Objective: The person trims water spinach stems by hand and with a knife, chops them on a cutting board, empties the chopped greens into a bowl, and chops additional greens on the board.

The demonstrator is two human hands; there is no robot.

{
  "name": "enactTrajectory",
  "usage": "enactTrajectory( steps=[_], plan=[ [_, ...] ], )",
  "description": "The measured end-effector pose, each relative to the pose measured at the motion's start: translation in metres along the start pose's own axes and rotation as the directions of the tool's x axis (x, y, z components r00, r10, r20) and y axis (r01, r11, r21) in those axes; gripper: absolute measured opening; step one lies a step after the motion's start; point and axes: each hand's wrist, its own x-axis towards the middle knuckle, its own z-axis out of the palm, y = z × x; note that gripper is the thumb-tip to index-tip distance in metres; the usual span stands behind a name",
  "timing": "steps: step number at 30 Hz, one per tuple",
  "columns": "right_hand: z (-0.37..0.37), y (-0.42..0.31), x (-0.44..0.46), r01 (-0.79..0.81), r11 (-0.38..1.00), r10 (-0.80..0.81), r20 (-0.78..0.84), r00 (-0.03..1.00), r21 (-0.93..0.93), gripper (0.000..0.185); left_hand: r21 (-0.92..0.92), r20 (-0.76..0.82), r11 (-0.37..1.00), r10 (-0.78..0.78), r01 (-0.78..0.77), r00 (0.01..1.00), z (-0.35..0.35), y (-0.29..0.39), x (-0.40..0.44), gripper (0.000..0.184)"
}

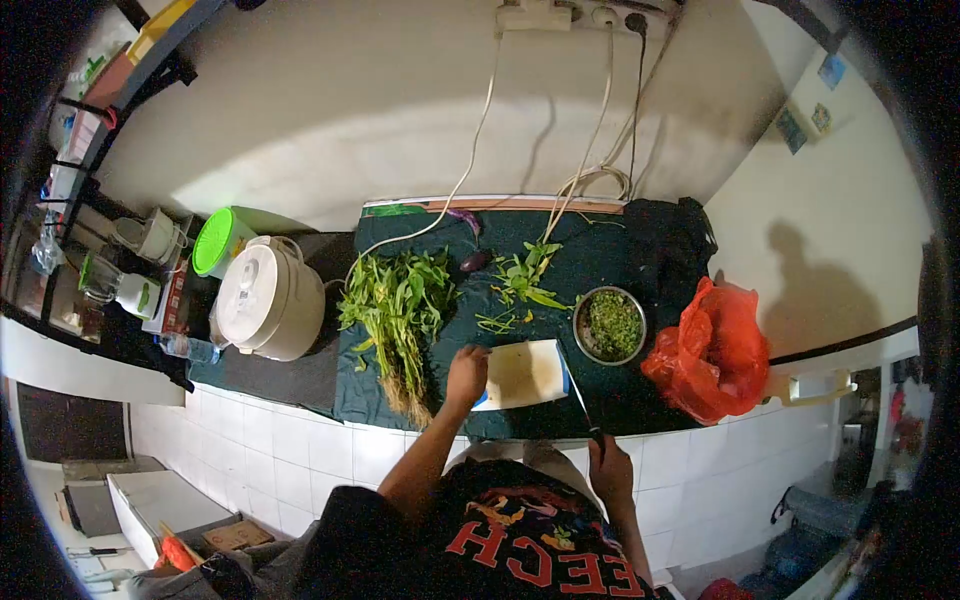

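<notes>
My left hand is closed at the left edge of a white cutting board with blue corners; what its fingers hold, if anything, is too small to tell. In my right hand is a knife, gripped by its dark handle, its blade pointing up along the board's right side. The board's surface looks wet or stained. Behind the board lie loose leaves and stems. A metal bowl of chopped greens stands to the right. Left of my left hand spreads a bunch of leafy greens with roots.
A red plastic bag sits at the counter's right. Purple eggplants lie near the wall. To the left stand a white rice cooker, a green-lidded container and a blender. Cables hang over the dark cloth.
</notes>
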Motion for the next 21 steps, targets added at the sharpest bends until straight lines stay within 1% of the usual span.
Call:
enactTrajectory(
  steps=[1,2,3,4,6,7,8,9,10,12,14,15,16,17,19,21],
  plan=[
    [0.001,-0.004,-0.009,-0.002,1.0,0.002,-0.001,1.0,-0.009,0.029,0.099,0.071,0.995,0.021,-0.028,0.997,-0.004,0.013,0.015,0.026],
    [0.0,-0.009,-0.017,-0.061,0.998,0.063,0.056,0.996,-0.032,0.028,0.196,0.142,0.978,0.038,-0.065,0.989,-0.006,0.02,0.029,0.021],
    [-0.002,-0.016,-0.024,-0.121,0.991,0.127,0.108,0.986,-0.057,0.028,0.216,0.135,0.96,0.151,-0.177,0.979,0.005,0.01,0.04,0.022],
    [-0.002,-0.022,-0.03,-0.169,0.985,0.173,0.117,0.978,-0.041,0.028,0.207,0.132,0.96,0.162,-0.187,0.978,0.017,0.0,0.049,0.022],
    [-0.003,-0.026,-0.046,-0.177,0.983,0.181,0.112,0.977,-0.043,0.028,0.266,0.174,0.912,0.274,-0.313,0.946,0.029,-0.003,0.066,0.025],
    [-0.001,-0.025,-0.052,-0.248,0.968,0.251,0.143,0.957,-0.036,0.026,0.257,0.175,0.911,0.285,-0.323,0.942,0.029,0.0,0.071,0.025],
    [0.001,-0.025,-0.059,-0.259,0.965,0.262,0.133,0.956,-0.039,0.026,0.287,0.28,0.913,0.21,-0.29,0.937,0.029,0.002,0.074,0.024],
    [0.002,-0.025,-0.067,-0.302,0.953,0.304,0.118,0.945,-0.037,0.026,0.32,0.381,0.911,0.129,-0.262,0.915,0.031,0.002,0.075,0.024],
    [0.004,-0.024,-0.074,-0.345,0.938,0.346,0.103,0.932,-0.034,0.026,0.309,0.389,0.911,0.141,-0.273,0.91,0.036,-0.002,0.076,0.024],
    [0.012,-0.018,-0.084,-0.382,0.923,0.385,0.072,0.92,-0.048,0.027,0.273,0.283,0.939,0.129,-0.209,0.95,0.04,-0.008,0.075,0.019],
    [0.019,-0.017,-0.1,-0.412,0.911,0.412,0.015,0.911,0.002,0.027,0.306,0.297,0.923,0.14,-0.233,0.944,0.043,-0.016,0.077,0.016],
    [0.017,-0.026,-0.1,-0.408,0.913,0.408,-0.007,0.913,0.013,0.026,0.316,0.306,0.927,0.103,-0.203,0.946,0.042,-0.017,0.079,0.017],
    [0.019,-0.028,-0.103,-0.415,0.91,0.415,-0.004,0.91,0.016,0.026,0.326,0.308,0.93,0.068,-0.172,0.949,0.04,-0.018,0.08,0.017],
    [0.022,-0.029,-0.103,-0.408,0.913,0.408,0.009,0.913,0.031,0.027,0.315,0.298,0.923,0.125,-0.221,0.946,0.036,-0.018,0.079,0.02],
    [0.025,-0.029,-0.099,-0.394,0.918,0.394,0.012,0.919,0.049,0.027,0.317,0.309,0.921,0.125,-0.226,0.943,0.032,-0.016,0.082,0.022],
    [0.025,-0.032,-0.093,-0.396,0.918,0.394,0.08,0.916,0.009,0.027,0.319,0.315,0.921,0.121,-0.225,0.941,0.031,-0.017,0.086,0.025]
  ],
)
